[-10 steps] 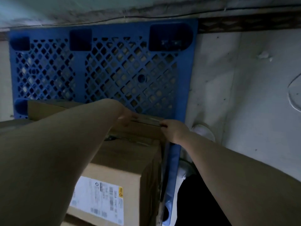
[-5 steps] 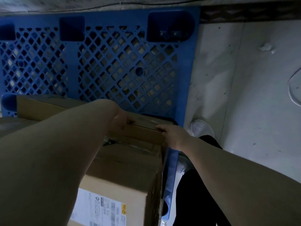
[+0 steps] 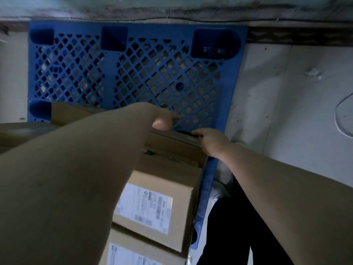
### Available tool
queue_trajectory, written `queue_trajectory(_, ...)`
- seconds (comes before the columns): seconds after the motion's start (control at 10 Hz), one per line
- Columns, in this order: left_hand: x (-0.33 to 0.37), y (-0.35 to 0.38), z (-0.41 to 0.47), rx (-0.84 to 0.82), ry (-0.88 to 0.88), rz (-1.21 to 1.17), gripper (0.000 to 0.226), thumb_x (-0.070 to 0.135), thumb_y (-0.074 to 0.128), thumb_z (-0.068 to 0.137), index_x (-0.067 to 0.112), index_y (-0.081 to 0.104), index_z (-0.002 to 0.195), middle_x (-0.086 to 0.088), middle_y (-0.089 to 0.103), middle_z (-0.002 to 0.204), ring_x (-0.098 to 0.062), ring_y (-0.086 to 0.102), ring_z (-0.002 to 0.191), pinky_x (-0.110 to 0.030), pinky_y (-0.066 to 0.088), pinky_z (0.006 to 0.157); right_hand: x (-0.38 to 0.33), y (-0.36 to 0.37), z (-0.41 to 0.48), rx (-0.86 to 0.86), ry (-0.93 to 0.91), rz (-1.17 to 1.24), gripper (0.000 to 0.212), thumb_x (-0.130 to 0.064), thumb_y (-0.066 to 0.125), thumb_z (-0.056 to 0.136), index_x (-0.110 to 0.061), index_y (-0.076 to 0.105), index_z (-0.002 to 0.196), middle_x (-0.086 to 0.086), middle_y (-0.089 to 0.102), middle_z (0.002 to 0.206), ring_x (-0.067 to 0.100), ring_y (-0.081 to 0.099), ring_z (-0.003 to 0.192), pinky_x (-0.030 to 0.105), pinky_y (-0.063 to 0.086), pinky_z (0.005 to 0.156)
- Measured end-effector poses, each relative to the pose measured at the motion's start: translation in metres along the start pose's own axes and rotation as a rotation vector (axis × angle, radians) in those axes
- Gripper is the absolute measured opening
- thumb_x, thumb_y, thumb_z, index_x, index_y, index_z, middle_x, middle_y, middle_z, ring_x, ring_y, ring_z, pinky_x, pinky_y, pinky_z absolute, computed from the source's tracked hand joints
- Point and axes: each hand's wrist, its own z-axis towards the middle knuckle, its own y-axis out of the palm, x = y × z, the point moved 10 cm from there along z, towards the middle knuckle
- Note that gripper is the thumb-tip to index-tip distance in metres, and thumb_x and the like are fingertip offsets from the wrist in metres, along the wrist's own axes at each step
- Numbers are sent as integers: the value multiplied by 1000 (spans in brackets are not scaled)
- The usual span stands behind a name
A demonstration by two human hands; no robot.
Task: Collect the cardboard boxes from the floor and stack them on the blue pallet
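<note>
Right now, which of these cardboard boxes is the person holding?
The farthest box, lying on the blue pallet: the right hand grips its corner. The nearer box and the nearest box, both white-labelled, are not gripped.

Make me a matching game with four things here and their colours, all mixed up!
Things:
1 pallet
2 cardboard box
3 label
4 trouser leg

Colours:
a white
b black
c blue
d brown

Pairs: 1-c; 2-d; 3-a; 4-b
</note>
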Motion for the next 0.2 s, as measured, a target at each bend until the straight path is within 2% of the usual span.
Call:
queue_trajectory(0.1,19,-27,-59,171,72,14,53,-2,32,102,20,35,150,-5,28,158,-23,30,144,-34,35,112,-29,-19,-31,57,-26,18,39,-10,39,100,-22,55,134,5,52,139,25,50,125,27,40,97)
queue_trajectory(0.2,28,-54,-124,408,144,-32,48,0,35,102,20,43,145,-7,40,152,-24,43,136,-37,42,106,-49,-37,-70,184,-43,45,33,-13,43,100,-20,60,128,4,58,133,23,54,121,26,42,94)
